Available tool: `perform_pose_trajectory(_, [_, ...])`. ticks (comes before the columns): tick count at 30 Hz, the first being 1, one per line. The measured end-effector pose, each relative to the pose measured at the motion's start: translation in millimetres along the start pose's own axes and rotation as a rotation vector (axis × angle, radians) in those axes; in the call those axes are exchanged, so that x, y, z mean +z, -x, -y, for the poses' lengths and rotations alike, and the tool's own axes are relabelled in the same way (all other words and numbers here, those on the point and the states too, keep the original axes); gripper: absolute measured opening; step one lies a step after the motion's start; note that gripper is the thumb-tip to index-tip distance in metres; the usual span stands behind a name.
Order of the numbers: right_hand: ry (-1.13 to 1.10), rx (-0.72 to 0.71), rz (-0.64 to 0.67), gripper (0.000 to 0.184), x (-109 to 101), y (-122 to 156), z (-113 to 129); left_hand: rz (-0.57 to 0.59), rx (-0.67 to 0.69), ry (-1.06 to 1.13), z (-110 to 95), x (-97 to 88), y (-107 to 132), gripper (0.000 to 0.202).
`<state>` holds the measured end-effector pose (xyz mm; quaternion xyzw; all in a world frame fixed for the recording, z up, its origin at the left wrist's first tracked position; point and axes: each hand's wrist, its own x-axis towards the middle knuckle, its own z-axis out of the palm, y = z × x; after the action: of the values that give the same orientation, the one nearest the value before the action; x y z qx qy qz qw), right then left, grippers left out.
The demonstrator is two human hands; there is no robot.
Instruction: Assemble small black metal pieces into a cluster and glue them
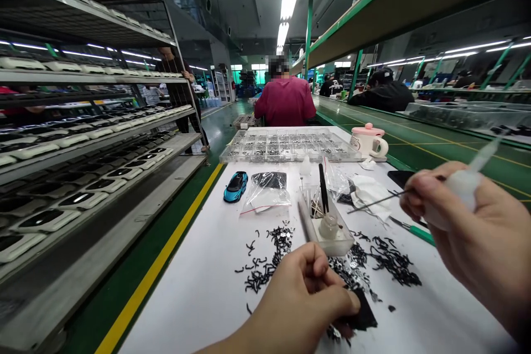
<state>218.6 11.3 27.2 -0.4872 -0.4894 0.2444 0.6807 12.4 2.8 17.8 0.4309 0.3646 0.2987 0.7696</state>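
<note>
My left hand [305, 296] is closed, thumb against fingers, on a flat black piece [365, 312] low over the white table. Raised at the right, my right hand [468, 215] is closed around a translucent white squeeze bottle [462, 191] with a tapered nozzle pointing up. A thin metal rod [375, 201] also sticks out leftward from its fingertips. Small curved black parts [396, 263] lie in loose heaps around the left hand, mixed with small silvery pieces [352, 274]. Beyond that hand stands a clear plastic box [342, 246] holding black tweezers [323, 188], swabs and a small jar [329, 225].
A blue toy car [235, 186] and a plastic bag [267, 193] lie at the left. Behind them is a divided clear tray [226, 155] beside a pink-lidded mug [368, 141]. A green-handled tool [418, 234] lies near my right hand. A loaded rack [182, 149] borders the left aisle; people sit ahead.
</note>
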Motion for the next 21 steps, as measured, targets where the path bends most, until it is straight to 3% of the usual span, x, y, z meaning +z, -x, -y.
perform_pose_trajectory(5, [-0.258,0.325,0.21,0.034,-6,10,3,-0.01,0.002,0.009,0,0.1,-2,0.036])
perform_pose_trajectory(21, [-0.241,0.388,0.236,0.035,-4,15,-4,-0.005,-0.026,-0.006,-2,0.8,-5,0.035])
